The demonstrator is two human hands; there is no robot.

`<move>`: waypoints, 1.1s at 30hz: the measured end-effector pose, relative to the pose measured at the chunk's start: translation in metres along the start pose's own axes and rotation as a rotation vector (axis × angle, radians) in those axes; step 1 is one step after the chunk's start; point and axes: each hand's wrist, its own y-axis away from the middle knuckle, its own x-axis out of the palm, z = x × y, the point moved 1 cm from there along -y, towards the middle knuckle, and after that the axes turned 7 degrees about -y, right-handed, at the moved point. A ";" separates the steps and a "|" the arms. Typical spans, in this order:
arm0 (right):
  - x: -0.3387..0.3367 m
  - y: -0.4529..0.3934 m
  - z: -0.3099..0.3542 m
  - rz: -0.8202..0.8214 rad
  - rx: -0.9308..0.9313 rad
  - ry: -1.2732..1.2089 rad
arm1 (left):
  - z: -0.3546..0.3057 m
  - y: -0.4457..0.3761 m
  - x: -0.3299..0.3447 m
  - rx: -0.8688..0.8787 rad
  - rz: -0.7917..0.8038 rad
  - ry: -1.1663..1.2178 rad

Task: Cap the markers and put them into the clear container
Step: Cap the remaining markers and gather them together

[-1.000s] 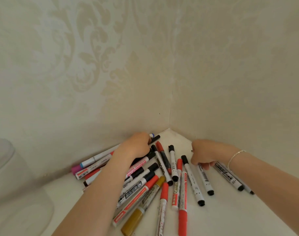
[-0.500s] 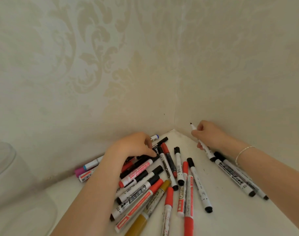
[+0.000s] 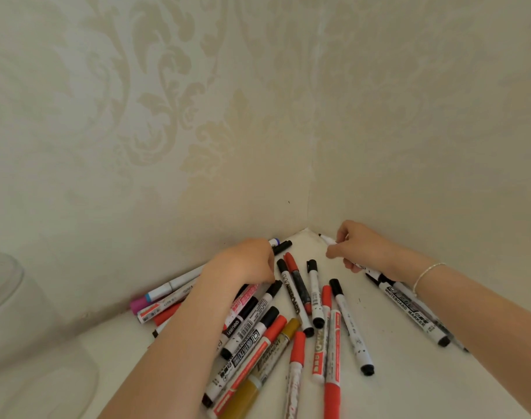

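Note:
Several markers (image 3: pixel 294 300) with black, red, gold and pink caps lie heaped on the white surface in a wall corner. My left hand (image 3: pixel 243 264) reaches into the back of the heap with its fingers curled down among the markers; what they grasp is hidden. My right hand (image 3: pixel 364 249) grips a white uncapped marker (image 3: pixel 329 239) near the corner, its dark tip pointing left toward the corner. Under my right wrist lie two long whiteboard markers (image 3: pixel 409 313). The clear container (image 3: pixel 16 313) stands at the far left edge, blurred and only partly in view.
Two patterned cream walls (image 3: pixel 197 131) meet just behind the heap and close off the back and right. The white surface (image 3: pixel 409 382) shows bare at the front right. A bracelet circles my right wrist.
My right hand lifted an uncapped marker off the surface, then tilted it so the tip points at the corner. My left hand stayed on the back of the heap.

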 end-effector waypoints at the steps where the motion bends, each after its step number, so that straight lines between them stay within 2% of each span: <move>1: 0.001 0.001 -0.001 0.039 0.025 0.030 | -0.001 -0.001 0.000 0.010 -0.005 0.006; 4: 0.005 0.008 -0.004 0.170 0.120 0.074 | -0.005 0.003 -0.002 0.039 0.018 0.030; 7: 0.010 0.011 -0.009 0.228 0.193 0.084 | -0.012 0.007 -0.003 0.086 0.007 0.073; 9: 0.012 0.010 -0.013 0.229 0.189 0.151 | -0.022 0.008 0.000 0.159 -0.015 0.123; 12: 0.011 0.008 -0.015 0.213 0.182 0.174 | -0.040 0.012 0.007 0.256 0.058 0.171; 16: 0.006 0.004 -0.016 0.166 0.164 0.229 | -0.044 0.010 0.012 0.307 0.110 0.044; 19: 0.004 -0.002 -0.022 0.087 0.125 0.288 | -0.040 0.006 0.015 0.279 0.077 -0.005; 23: 0.003 -0.005 -0.026 -0.079 -0.004 0.296 | -0.034 0.009 0.006 0.262 0.032 0.091; 28: -0.002 -0.008 -0.024 -0.170 -0.076 0.223 | -0.009 0.012 -0.011 0.078 -0.068 0.013; 33: 0.000 -0.010 -0.014 -0.196 -0.092 0.100 | 0.010 0.018 -0.016 -0.124 0.135 -0.086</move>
